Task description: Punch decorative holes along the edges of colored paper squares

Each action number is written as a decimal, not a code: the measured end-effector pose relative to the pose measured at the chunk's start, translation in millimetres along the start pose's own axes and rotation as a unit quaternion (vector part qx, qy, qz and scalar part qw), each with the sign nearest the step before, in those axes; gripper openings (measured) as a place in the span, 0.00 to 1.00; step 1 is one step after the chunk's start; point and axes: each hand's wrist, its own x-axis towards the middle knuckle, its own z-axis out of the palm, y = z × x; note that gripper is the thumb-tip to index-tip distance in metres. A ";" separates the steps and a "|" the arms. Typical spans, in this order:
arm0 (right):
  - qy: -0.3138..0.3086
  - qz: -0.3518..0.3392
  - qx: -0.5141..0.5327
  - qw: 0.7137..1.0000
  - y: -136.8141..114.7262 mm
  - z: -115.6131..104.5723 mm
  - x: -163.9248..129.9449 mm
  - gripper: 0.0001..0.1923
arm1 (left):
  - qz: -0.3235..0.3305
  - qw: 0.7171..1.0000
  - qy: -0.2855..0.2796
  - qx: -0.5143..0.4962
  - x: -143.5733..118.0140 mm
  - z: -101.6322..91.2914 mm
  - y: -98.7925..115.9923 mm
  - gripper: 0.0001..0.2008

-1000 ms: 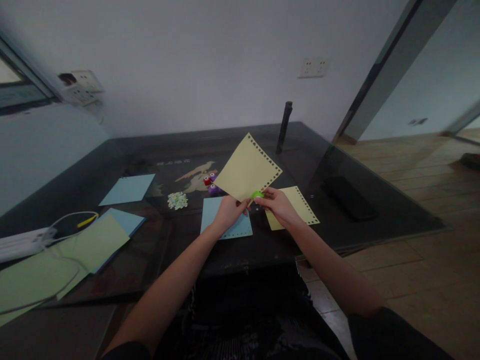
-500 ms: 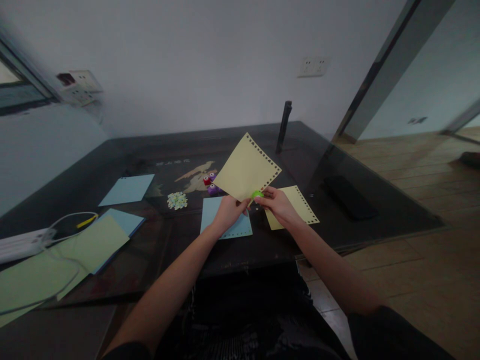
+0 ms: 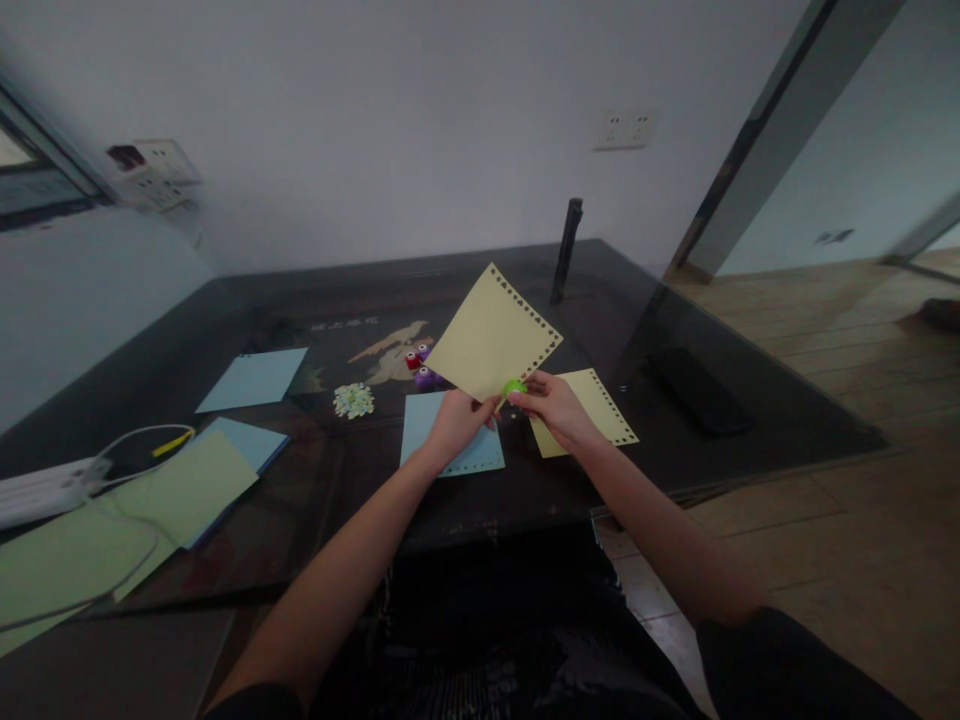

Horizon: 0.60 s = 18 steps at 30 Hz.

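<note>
My left hand [image 3: 459, 425] pinches the lower corner of a yellow sheet of paper [image 3: 491, 335], raised and tilted above the table. A row of small punched holes runs along the sheet's right edge. Closed around a small green craft punch [image 3: 514, 388] is my right hand [image 3: 555, 405], and the punch sits at the sheet's lower edge. Beneath my left hand lies a blue sheet [image 3: 474, 462] with holes along its near edge. Another yellow sheet [image 3: 596, 400], punched down its right side, lies under my right hand. My fingers partly hide the punch.
Beyond my left hand are a pile of paper cutouts [image 3: 353, 400] and several red and purple punches [image 3: 424, 378]. Blue paper [image 3: 255, 380], green sheets [image 3: 187, 490] and a white power strip [image 3: 45, 490] with a cable lie left. A black case [image 3: 697, 392] lies right; a dark post [image 3: 567, 250] stands behind.
Both hands, the raised yellow sheet and the green punch keep almost the same position. The whole view has shifted very slightly.
</note>
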 end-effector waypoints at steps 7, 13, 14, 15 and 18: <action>-0.005 -0.012 -0.008 1.000 1.4 -0.8 0.9 0.19 | -0.003 1.000 -0.003 0.001 0.0 0.6 0.3 0.15; -0.007 -0.020 -0.003 1.000 1.2 -0.8 0.5 0.18 | 0.007 1.000 0.000 -0.016 0.6 2.2 -2.5 0.15; -0.009 -0.021 -0.001 1.000 1.0 -0.8 0.3 0.18 | 0.008 1.000 0.001 -0.019 0.6 2.2 -2.5 0.15; -0.012 -0.022 0.001 1.000 0.7 -0.8 0.1 0.18 | 0.008 1.000 0.002 -0.021 0.6 2.2 -2.5 0.15; -0.022 -0.024 0.007 0.999 0.1 -1.0 -0.3 0.18 | 0.008 1.000 0.006 -0.025 0.3 2.2 -2.1 0.15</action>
